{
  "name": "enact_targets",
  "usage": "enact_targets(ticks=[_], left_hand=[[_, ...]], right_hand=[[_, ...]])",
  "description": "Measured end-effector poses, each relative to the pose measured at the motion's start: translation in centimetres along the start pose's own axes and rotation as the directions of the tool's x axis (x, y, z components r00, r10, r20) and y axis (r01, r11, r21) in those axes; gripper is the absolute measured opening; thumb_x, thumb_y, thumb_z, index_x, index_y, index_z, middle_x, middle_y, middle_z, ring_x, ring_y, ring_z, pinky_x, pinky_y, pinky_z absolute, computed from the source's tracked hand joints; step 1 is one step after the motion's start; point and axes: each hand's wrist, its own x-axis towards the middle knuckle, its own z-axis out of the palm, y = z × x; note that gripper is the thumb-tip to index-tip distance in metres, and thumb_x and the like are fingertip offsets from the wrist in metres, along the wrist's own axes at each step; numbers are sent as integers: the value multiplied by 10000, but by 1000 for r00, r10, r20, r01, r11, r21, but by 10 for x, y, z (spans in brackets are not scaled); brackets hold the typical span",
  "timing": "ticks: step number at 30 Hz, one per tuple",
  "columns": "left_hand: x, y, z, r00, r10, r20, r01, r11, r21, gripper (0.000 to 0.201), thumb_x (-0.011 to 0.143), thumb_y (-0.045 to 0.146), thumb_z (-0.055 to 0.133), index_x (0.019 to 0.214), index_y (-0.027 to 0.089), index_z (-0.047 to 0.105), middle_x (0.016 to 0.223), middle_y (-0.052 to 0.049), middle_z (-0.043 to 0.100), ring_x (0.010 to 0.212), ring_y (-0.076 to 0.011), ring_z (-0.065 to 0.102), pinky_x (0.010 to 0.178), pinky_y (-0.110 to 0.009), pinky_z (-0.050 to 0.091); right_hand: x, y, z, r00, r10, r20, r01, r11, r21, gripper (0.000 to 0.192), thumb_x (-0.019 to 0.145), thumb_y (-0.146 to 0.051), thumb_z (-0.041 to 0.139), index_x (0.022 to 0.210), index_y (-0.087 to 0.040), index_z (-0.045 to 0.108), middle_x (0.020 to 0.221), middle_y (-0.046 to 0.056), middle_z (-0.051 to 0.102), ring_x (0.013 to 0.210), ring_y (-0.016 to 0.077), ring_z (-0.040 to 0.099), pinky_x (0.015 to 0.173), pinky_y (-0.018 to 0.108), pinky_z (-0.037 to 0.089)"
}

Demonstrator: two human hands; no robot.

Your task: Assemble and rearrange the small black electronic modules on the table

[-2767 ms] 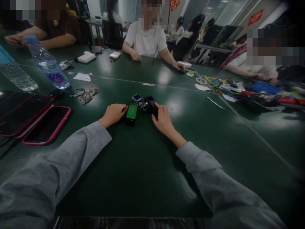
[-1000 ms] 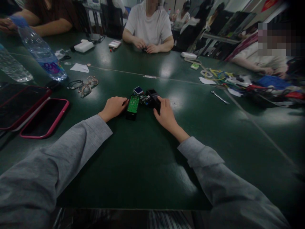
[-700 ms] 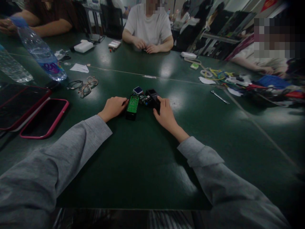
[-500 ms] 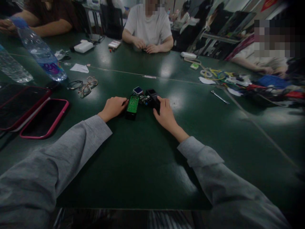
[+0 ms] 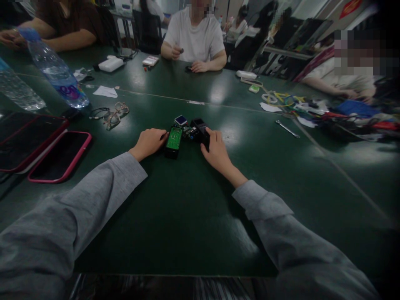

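A black case half with a green circuit board (image 5: 174, 138) inside lies on the table. My left hand (image 5: 149, 142) grips its left edge, with the fingers curled and partly hidden. My right hand (image 5: 217, 151) has thumb and fingers on the sides of a black casing (image 5: 199, 125) with a dark window at its far end. Between the two parts, a small populated circuit board (image 5: 190, 132) sits among short wires. A little square screen with a white frame (image 5: 180, 120) lies just beyond the green board.
Left of me are a red-cased phone (image 5: 61, 157), a larger dark tablet (image 5: 28, 139), water bottles (image 5: 59, 77) and eyeglasses (image 5: 116, 115). At right lie a wrench (image 5: 287, 129) and a heap of cables (image 5: 328, 112). Other people sit around the green table (image 5: 187, 225).
My hands and the parts between them stay practically still. The person opposite has raised one hand from the table, holding a small dark thing. The view has shifted slightly.
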Motion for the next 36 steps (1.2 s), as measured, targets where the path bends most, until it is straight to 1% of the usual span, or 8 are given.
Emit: enact_targets(ticks=[7,12,19,26,32,36], left_hand=[[-1,0,-1,1000,4,3,-4,1000,3,452,1001,391,294,946,178,689,909,-95,709,776,-212,653,631,-294,423],[0,1,-1,1000,-4,6,4,1000,4,447,997,394,299,939,182,688,899,-94,711,758,-211,652,617,-293,413],[0,0,-1,1000,-5,11,5,1000,-6,445,998,392,306,948,178,694,904,-100,709,768,-211,650,640,-298,430],[-1,0,-2,1000,-6,10,6,1000,-10,419,997,381,326,951,182,691,896,-86,709,772,-187,645,655,-279,436],[-1,1,-3,1000,-6,19,6,1000,-23,427,994,390,326,966,183,698,913,-99,711,795,-214,655,670,-301,444],[-1,1,-4,999,-12,32,13,1000,-20,427,997,386,321,990,181,696,924,-95,713,797,-205,650,679,-299,445]], right_hand=[[0,-1,0,1000,-4,-5,4,1000,-16,599,882,-255,482,1440,-102,327,1304,210,418,1215,345,474,951,534,498],[1,4,3,1000,-6,-7,6,1000,-20,610,879,-265,486,1448,-118,321,1298,202,423,1225,345,464,947,534,500],[0,2,2,1000,-3,-6,3,1000,-11,608,879,-257,482,1449,-125,315,1290,201,420,1206,343,472,940,539,497],[0,0,0,1000,3,5,-3,1000,-9,611,880,-263,477,1452,-128,308,1305,204,412,1216,347,467,946,547,490],[0,1,0,1000,4,7,-4,1000,-4,614,882,-261,478,1455,-126,306,1314,203,408,1227,345,464,957,546,488],[1,1,1,1000,11,13,-10,1000,-7,623,876,-259,488,1459,-138,305,1313,198,411,1232,351,463,959,558,487]])
